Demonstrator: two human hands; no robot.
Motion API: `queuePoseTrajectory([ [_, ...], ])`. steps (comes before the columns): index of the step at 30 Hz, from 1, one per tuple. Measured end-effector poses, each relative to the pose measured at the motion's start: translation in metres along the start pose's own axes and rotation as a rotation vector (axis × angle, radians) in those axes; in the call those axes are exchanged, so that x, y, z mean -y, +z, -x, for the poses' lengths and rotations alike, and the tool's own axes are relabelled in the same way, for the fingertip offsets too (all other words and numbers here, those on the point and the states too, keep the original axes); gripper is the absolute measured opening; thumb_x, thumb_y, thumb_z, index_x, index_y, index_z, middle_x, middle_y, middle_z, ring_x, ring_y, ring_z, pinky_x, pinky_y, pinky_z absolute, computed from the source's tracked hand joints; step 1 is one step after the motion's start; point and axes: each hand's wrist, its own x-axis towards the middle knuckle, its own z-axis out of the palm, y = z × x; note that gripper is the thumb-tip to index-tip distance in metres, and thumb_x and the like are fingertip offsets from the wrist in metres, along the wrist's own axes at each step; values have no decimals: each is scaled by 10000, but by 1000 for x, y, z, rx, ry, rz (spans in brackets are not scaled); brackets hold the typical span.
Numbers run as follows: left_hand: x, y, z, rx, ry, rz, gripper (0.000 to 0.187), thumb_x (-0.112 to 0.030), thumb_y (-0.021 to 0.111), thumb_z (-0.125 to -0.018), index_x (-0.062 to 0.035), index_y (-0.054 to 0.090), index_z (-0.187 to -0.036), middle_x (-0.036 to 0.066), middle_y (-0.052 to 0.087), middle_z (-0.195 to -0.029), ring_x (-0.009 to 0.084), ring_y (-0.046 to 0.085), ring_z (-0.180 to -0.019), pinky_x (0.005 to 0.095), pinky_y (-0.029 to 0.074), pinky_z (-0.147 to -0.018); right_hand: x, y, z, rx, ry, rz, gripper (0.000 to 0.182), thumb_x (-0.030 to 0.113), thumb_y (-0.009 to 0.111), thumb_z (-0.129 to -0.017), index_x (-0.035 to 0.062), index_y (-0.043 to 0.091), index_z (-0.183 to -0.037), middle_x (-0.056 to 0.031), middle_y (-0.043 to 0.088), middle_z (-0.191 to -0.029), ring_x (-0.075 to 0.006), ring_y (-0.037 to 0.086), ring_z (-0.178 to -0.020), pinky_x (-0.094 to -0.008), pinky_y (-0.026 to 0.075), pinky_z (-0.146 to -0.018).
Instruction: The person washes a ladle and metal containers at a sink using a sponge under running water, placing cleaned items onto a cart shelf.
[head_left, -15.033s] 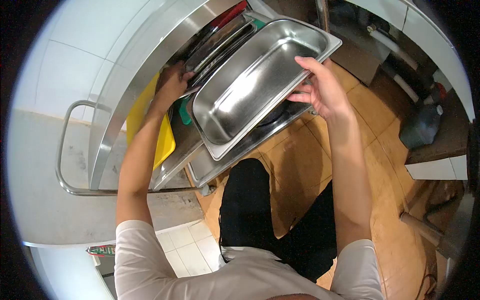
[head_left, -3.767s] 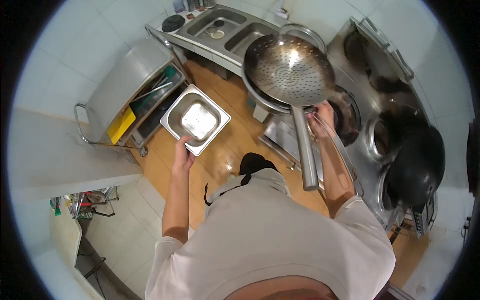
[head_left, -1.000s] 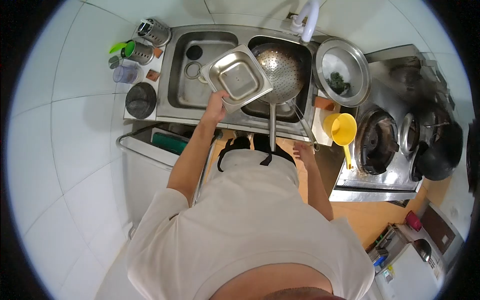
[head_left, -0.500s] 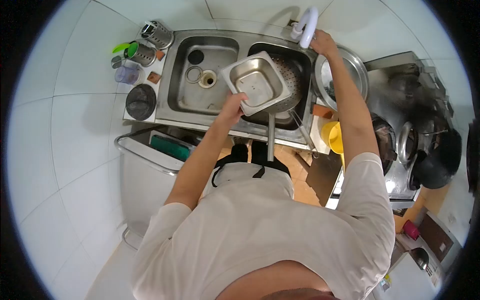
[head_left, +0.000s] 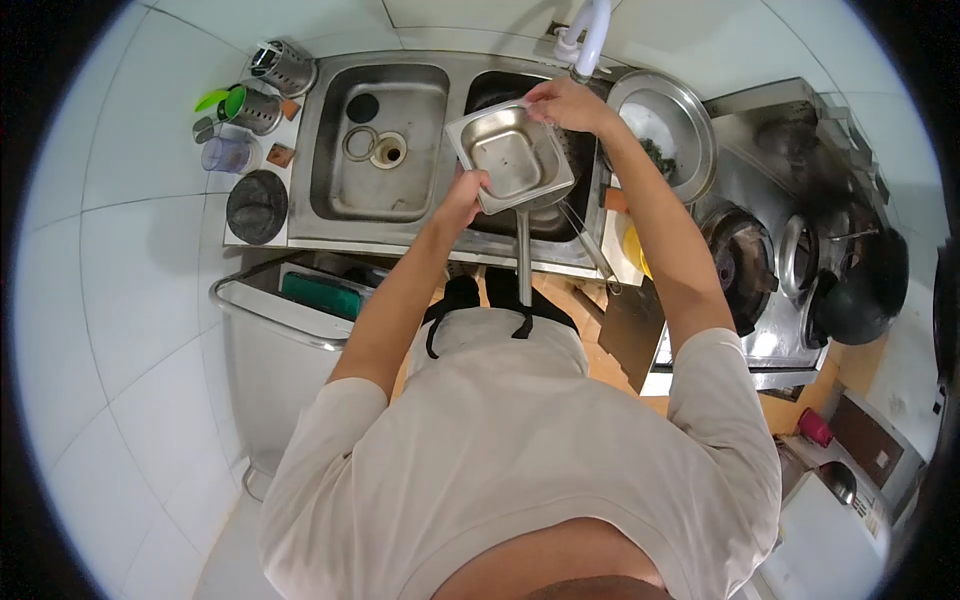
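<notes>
A square metal pan [head_left: 513, 152] is held over the right basin, its left near edge gripped by my left hand [head_left: 464, 197]. My right hand [head_left: 565, 103] is at the pan's far right corner, just below the white faucet [head_left: 590, 40]; its fingers are partly bent, and whether they grip the rim is unclear. Under the pan lies a long-handled metal utensil, its handle [head_left: 524, 258] reaching over the sink's front edge. A second thin handle [head_left: 588, 238] lies to its right.
The left basin [head_left: 420, 150] has a drain and ring. Utensil holders [head_left: 283, 68] and a clear cup [head_left: 227, 154] stand left. To the right are a large metal bowl [head_left: 685, 125], a yellow container [head_left: 634, 249] and a stove with a black wok [head_left: 868, 285].
My right hand has left the faucet's base and come down and left to the pan. My left hand still holds the pan. The whole view has shifted slightly.
</notes>
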Motion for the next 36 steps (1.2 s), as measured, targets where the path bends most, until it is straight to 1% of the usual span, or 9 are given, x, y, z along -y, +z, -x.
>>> queuePoseTrajectory([
  [4,-5,16,-6,43,65,-43,690,-24,497,-680,-34,358,-1356,122,524,-1178,244,543,-1073,356,504,-839,-30,19,-24,36,38,-488,413,294,667,-807,-15,661,-1082,-107,701,-874,-196,665,-811,-344,529,-772],
  [9,-18,37,-6,137,95,-28,805,7,493,-614,-35,283,-1390,146,473,-1184,290,507,-1085,358,503,-820,-9,15,-3,-124,-81,165,303,262,602,-811,34,713,-975,-148,700,-898,-229,635,-823,-340,492,-794],
  [12,-14,43,-16,107,135,-21,796,25,498,-609,-34,296,-1377,143,488,-1143,281,522,-1047,357,492,-840,-21,15,2,55,-74,42,305,130,599,-778,26,697,-1047,-46,699,-901,-137,616,-808,-270,498,-729],
  [17,-13,54,-16,-7,353,-182,788,46,500,-612,-14,297,-1371,136,503,-1130,255,519,-1035,324,459,-870,-43,35,1,-35,-59,670,271,70,567,-755,12,672,-998,-226,669,-1015,-416,636,-939,-466,509,-858],
  [21,-12,55,-10,-55,489,-335,763,36,493,-590,19,312,-1331,112,484,-1057,215,481,-926,300,443,-786,-41,57,31,233,-110,864,235,108,576,-800,-2,622,-1002,-212,654,-1015,-372,623,-1019,-440,516,-880],
  [24,-11,64,-2,-71,458,-299,771,32,486,-582,19,308,-1332,130,481,-1103,236,485,-1008,302,418,-870,-50,63,42,59,-110,786,230,101,593,-790,-6,620,-992,-213,656,-1011,-371,627,-1013,-449,515,-882],
  [29,-12,70,4,-60,424,-200,755,42,483,-580,8,321,-1316,112,480,-1075,230,498,-991,305,432,-855,-67,66,41,89,-270,832,516,92,578,-798,76,526,-1311,-239,651,-998,-365,643,-975,-450,527,-858],
  [33,-4,72,-6,-9,388,-87,735,58,480,-593,19,348,-1315,104,513,-1043,225,536,-944,316,480,-773,-28,55,39,40,-27,791,642,89,555,-811,165,405,-1431,-286,614,-1089,-375,621,-1047,-466,503,-911],
  [36,-13,68,3,-12,370,-142,698,65,480,-591,13,389,-1280,91,506,-996,209,531,-892,299,473,-733,-44,59,41,69,-479,860,671,90,551,-810,203,385,-1450,-298,625,-1058,-376,623,-1049,-469,508,-906],
])
